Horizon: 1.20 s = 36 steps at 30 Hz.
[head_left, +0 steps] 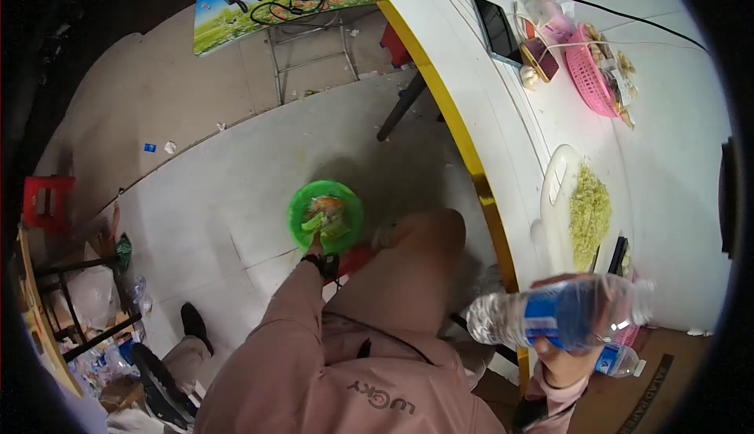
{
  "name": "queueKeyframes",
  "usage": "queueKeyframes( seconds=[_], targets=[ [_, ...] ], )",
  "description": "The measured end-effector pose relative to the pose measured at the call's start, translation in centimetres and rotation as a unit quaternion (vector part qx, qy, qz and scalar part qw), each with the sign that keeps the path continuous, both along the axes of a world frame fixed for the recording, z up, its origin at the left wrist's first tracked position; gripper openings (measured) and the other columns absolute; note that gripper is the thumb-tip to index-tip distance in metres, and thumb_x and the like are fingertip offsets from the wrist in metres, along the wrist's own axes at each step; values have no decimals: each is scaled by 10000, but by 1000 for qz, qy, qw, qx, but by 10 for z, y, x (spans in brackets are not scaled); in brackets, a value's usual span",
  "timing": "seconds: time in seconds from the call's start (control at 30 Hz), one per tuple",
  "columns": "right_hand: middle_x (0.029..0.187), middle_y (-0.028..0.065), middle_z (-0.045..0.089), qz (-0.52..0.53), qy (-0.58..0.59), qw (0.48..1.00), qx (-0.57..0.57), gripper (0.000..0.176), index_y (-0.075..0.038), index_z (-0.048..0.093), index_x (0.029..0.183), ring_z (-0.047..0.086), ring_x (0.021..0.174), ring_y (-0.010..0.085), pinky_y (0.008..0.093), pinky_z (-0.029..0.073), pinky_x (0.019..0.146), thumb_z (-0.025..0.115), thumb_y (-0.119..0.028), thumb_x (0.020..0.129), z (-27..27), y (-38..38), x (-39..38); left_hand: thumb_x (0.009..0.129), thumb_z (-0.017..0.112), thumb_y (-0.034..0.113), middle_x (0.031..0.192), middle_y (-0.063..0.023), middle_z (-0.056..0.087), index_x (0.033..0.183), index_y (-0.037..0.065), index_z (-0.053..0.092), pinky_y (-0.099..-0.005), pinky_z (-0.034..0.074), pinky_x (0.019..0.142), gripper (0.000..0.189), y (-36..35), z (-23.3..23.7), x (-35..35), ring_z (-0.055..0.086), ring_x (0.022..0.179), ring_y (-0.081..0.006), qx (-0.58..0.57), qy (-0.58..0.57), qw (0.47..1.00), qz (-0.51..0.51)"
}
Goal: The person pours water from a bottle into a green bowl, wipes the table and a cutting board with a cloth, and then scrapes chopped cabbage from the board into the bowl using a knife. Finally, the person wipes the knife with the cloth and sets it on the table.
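Plastic bottle (pixel 543 314); right grip (pixel 567 359) wrapped round it; left grip (pixel 316 245), partly hidden, at green basin (pixel 354 211); cannot tell hold

Left arm (pixel 287 307) reaches forward and down; right fingers (pixel 543 346) curl around.

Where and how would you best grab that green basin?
Probably pinch the green basin's rim from the person's left: its round edge is bare there, while the left hand reaches in over the near side and light-green pieces lie inside.
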State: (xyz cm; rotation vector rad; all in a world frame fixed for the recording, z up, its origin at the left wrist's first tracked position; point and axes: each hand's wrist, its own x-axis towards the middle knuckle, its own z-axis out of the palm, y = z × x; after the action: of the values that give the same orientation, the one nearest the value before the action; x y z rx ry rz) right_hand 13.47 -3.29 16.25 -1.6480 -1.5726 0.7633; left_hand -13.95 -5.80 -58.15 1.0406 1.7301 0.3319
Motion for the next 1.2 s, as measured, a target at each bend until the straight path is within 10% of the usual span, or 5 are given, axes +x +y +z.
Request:
queueKeyframes(
  seconds=[0.1, 0.17, 0.43, 0.67, 1.2],
  targets=[
    [1001, 112, 561, 46, 78, 996, -23, 627, -8, 502, 1060, 545, 932, 213, 317, 429, 846, 768, -17, 492, -9, 13, -25, 754, 609, 185, 1326, -98, 418, 1402, 176, 219, -373, 386, 942, 756, 27, 60, -60, 386, 1214, -271, -124, -258, 943, 172],
    [1007, 100, 559, 81, 121, 988, -41, 664, -1, 479, 1105, 540, 938, 200, 318, 427, 850, 770, -25, 509, -24, 16, -29, 746, 653, 389, 1236, -98, 480, 1333, 112, 331, -398, 409, 890, 724, 71, 245, -57, 471, 1097, -274, -138, -407, 828, 360],
    [1064, 188, 542, 224, 100, 969, 23, 663, -27, 433, 1138, 563, 1005, 273, 309, 438, 836, 765, -98, 568, -95, 56, -65, 883, 414, 485, 1288, -194, 441, 1236, -45, 419, -403, 318, 1024, 637, 75, 527, -47, 401, 1217, -315, 109, -651, 731, 174],
    [972, 173, 559, 305, -44, 951, -1, 575, -41, 454, 1059, 561, 926, 356, 362, 458, 790, 738, -87, 562, -158, 66, -75, 942, 364, 323, 1260, -205, 460, 1253, -92, 374, -381, 308, 1049, 519, 26, 529, -20, 411, 1208, -302, 95, -715, 660, 208],
    [1153, 126, 520, 325, -338, 863, -186, 712, -140, 424, 1167, 483, 1102, 337, 480, 396, 895, 779, -188, 553, -180, 59, -91, 872, 574, 138, 940, -131, 634, 1063, -50, 558, -278, 507, 695, 269, 40, 460, -1, 602, 799, -197, 90, -442, 801, 394]
  ],
)
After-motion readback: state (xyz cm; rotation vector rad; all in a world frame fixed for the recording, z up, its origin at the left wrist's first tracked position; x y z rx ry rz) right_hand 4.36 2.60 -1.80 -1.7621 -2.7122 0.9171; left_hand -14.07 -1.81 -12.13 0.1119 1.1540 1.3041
